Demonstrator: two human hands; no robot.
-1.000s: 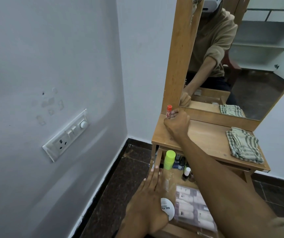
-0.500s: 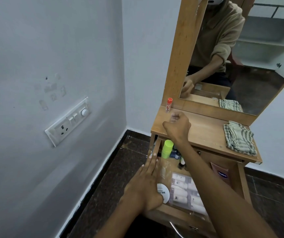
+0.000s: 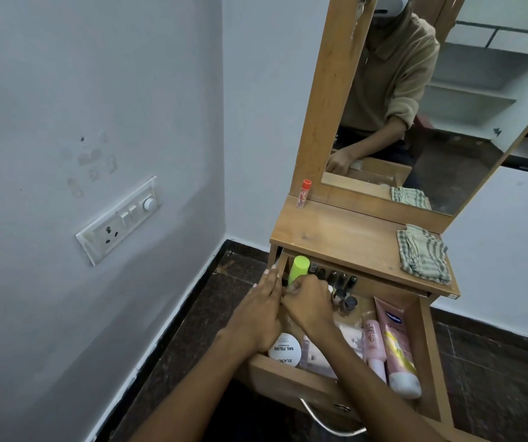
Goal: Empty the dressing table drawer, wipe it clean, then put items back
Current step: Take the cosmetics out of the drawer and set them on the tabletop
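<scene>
I am reaching my right hand (image 3: 308,303) into the back left corner of the open drawer (image 3: 428,355), and the lime green bottle (image 3: 298,268) is standing upright right in front of my knuckles, its long axis running vertically, its top leaning slightly away toward the desk (image 3: 345,237). The bottle is lying directly ahead of this hand and just above it in the view, so the coming move is turning on a short forward and upward closing around its lower body. My right fingers are curling narrowly at the bottle's base, though I cannot tell whether they are already gripping it or only touching it, since my own knuckles are hiding the fingertips. My left hand (image 3: 264,314) is lying just beside the right one, fingers straight and flat along the drawer's left wall, holding nothing and seemingly steadying the drawer. Both hands are sitting near the bottle, but the right is nearer. The drawer is looking nearly full: small dark bottles (image 3: 336,279) are lining the back, a white round tub (image 3: 285,350) is sitting at the front left, and pink tubes (image 3: 393,342) are lying lengthwise on the right. A red-capped stick (image 3: 304,193) is standing upright on the desk, well apart from a folded checked cloth (image 3: 423,253).
</scene>
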